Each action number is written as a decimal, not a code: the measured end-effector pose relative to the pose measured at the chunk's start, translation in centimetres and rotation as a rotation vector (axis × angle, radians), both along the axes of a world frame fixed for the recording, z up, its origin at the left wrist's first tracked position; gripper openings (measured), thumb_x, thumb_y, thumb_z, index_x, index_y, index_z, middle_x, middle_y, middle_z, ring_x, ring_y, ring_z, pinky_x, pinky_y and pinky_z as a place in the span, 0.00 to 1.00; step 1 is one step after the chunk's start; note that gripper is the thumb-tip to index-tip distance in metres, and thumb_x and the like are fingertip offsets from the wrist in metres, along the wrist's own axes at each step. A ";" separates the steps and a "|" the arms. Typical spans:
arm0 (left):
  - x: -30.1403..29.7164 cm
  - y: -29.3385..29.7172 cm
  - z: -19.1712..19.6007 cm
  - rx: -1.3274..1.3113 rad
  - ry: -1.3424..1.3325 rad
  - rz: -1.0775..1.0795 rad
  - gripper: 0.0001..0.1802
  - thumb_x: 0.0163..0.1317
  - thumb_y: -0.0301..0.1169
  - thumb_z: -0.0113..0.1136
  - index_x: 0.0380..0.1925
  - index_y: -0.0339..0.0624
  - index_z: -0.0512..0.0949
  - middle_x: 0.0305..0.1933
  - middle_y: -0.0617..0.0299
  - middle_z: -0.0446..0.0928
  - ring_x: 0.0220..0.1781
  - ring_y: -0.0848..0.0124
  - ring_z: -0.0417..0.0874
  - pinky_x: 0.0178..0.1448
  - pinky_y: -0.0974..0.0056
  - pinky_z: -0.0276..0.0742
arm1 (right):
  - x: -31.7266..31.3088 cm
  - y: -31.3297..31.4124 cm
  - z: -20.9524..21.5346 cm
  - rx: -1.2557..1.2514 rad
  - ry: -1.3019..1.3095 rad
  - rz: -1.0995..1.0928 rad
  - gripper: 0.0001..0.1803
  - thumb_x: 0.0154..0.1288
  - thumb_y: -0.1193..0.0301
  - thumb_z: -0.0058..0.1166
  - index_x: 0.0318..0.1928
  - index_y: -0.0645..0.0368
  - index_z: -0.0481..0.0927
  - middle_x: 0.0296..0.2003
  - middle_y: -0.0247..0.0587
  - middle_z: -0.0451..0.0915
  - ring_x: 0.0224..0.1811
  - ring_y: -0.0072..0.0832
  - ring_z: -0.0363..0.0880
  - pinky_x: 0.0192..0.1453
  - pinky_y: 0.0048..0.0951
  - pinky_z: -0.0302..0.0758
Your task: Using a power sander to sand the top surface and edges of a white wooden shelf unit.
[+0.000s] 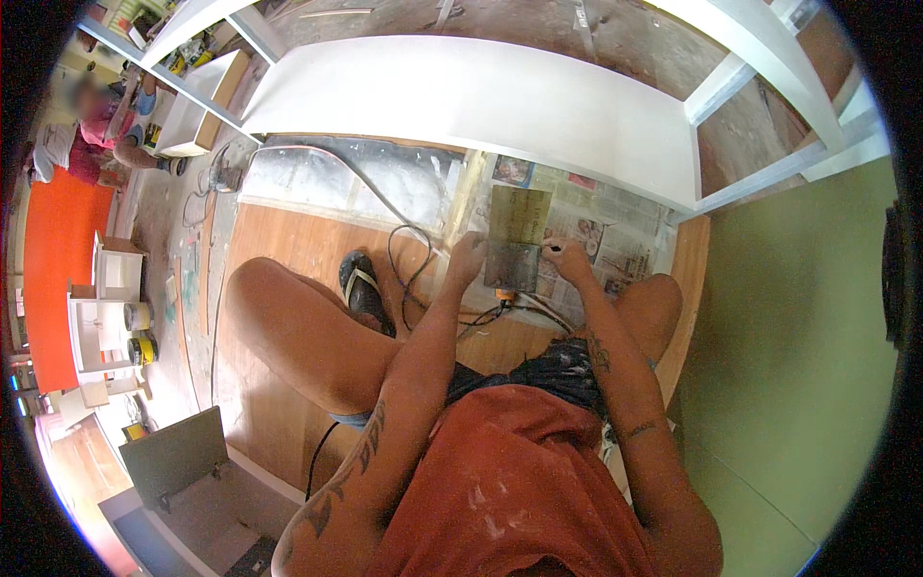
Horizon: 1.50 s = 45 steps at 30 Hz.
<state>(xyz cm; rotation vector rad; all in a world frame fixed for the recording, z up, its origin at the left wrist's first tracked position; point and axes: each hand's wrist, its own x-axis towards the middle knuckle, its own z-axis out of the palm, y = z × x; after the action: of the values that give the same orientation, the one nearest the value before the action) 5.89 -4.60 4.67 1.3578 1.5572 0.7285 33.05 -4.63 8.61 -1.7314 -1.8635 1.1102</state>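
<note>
Between my two hands, above my lap, is a sheet of sandpaper [519, 216], its far part olive-yellow and its near part dark grey, with a crosswise line between them. My left hand [468, 256] is closed at the left edge of the grey part; its fingers are slightly blurred. At the right edge, my right hand [571, 260] pinches the sheet between thumb and fingers. Just below the sheet, an orange piece [504, 295] with a black cord shows, mostly hidden. Newspaper [625, 231] is spread beyond and to the right of my hands.
A long white panel [461, 91] on a frame stands ahead of me. A greenish panel [788, 356] rises at my right. A cable [385, 197] loops over the wooden board [288, 226]. Far left, another person [96, 125] sits near an orange surface [67, 279]. An open box [212, 500] stands lower left.
</note>
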 end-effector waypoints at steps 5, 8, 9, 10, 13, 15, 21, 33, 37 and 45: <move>0.1 0.0 0.8 -0.014 0.011 0.008 0.20 0.67 0.37 0.59 0.50 0.31 0.81 0.51 0.38 0.84 0.58 0.45 0.84 0.62 0.50 0.77 | 0.1 -0.1 -0.3 0.035 0.011 -0.006 0.18 0.66 0.60 0.61 0.49 0.60 0.87 0.45 0.52 0.88 0.47 0.47 0.87 0.56 0.41 0.79; -0.1 -0.1 0.2 -0.015 0.051 0.004 0.20 0.67 0.37 0.59 0.50 0.32 0.81 0.51 0.37 0.84 0.58 0.45 0.84 0.62 0.49 0.76 | 0.2 -0.1 -0.5 0.016 0.023 0.005 0.18 0.67 0.60 0.61 0.49 0.60 0.87 0.47 0.51 0.88 0.48 0.44 0.86 0.57 0.40 0.79; -0.2 -0.1 -0.2 0.001 0.028 -0.002 0.20 0.66 0.37 0.59 0.50 0.31 0.81 0.51 0.37 0.84 0.58 0.45 0.84 0.62 0.49 0.76 | 0.3 -0.1 -0.7 -0.074 0.037 -0.018 0.18 0.67 0.60 0.61 0.49 0.61 0.87 0.48 0.51 0.88 0.50 0.43 0.86 0.58 0.40 0.78; -0.2 -0.1 -0.7 -0.014 0.019 -0.009 0.20 0.66 0.36 0.59 0.51 0.31 0.81 0.50 0.37 0.84 0.57 0.46 0.84 0.62 0.49 0.76 | 0.1 -0.2 -0.9 -0.060 0.060 0.002 0.18 0.67 0.60 0.61 0.49 0.61 0.87 0.48 0.51 0.88 0.50 0.43 0.86 0.58 0.40 0.78; -0.3 -0.1 -2.1 -0.071 -0.099 0.044 0.15 0.68 0.32 0.56 0.48 0.32 0.81 0.44 0.48 0.86 0.50 0.58 0.86 0.57 0.55 0.79 | -0.2 -0.3 -1.7 0.024 0.140 -0.030 0.16 0.66 0.62 0.60 0.47 0.58 0.88 0.48 0.53 0.87 0.51 0.49 0.85 0.60 0.45 0.77; -0.2 -0.2 -2.7 -0.027 -0.219 0.074 0.15 0.70 0.32 0.56 0.49 0.32 0.80 0.45 0.49 0.85 0.51 0.59 0.85 0.58 0.56 0.78 | -0.3 -0.4 -2.2 -0.063 0.090 -0.097 0.15 0.67 0.64 0.60 0.48 0.58 0.87 0.50 0.54 0.86 0.55 0.50 0.83 0.64 0.45 0.75; 1.1 -1.5 -1.5 0.145 -0.053 0.049 0.17 0.74 0.36 0.58 0.52 0.32 0.77 0.48 0.48 0.82 0.55 0.55 0.83 0.64 0.54 0.76 | -0.2 -0.5 -2.9 -0.030 0.091 -0.055 0.17 0.69 0.60 0.58 0.48 0.61 0.83 0.47 0.46 0.84 0.46 0.44 0.84 0.56 0.40 0.77; 3.1 -3.0 2.7 0.037 -0.031 0.105 0.24 0.80 0.42 0.49 0.63 0.33 0.67 0.58 0.39 0.76 0.62 0.46 0.78 0.67 0.48 0.71 | -2.1 -2.3 -0.2 -0.297 0.036 -0.089 0.42 0.71 0.40 0.57 0.66 0.66 0.69 0.54 0.64 0.81 0.57 0.50 0.82 0.62 0.44 0.75; 3.9 -2.5 1.8 0.098 0.008 0.109 0.24 0.75 0.42 0.48 0.58 0.31 0.70 0.57 0.38 0.73 0.62 0.45 0.76 0.67 0.51 0.69 | -2.4 -2.9 0.0 -0.152 0.065 -0.099 0.47 0.71 0.38 0.55 0.70 0.68 0.66 0.58 0.65 0.79 0.61 0.54 0.80 0.65 0.45 0.73; 3.9 -2.2 0.7 0.104 0.008 0.145 0.23 0.72 0.41 0.50 0.53 0.29 0.73 0.56 0.36 0.72 0.60 0.42 0.74 0.66 0.47 0.68 | -2.1 -2.5 -0.4 -0.297 0.113 -0.058 0.48 0.72 0.39 0.52 0.72 0.70 0.63 0.60 0.69 0.78 0.65 0.58 0.76 0.68 0.46 0.70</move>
<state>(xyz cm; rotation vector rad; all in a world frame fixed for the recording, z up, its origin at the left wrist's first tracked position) 9.84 -6.76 5.33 1.3333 1.6569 0.9050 30.98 -7.13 8.18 -1.8205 -1.6362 1.4906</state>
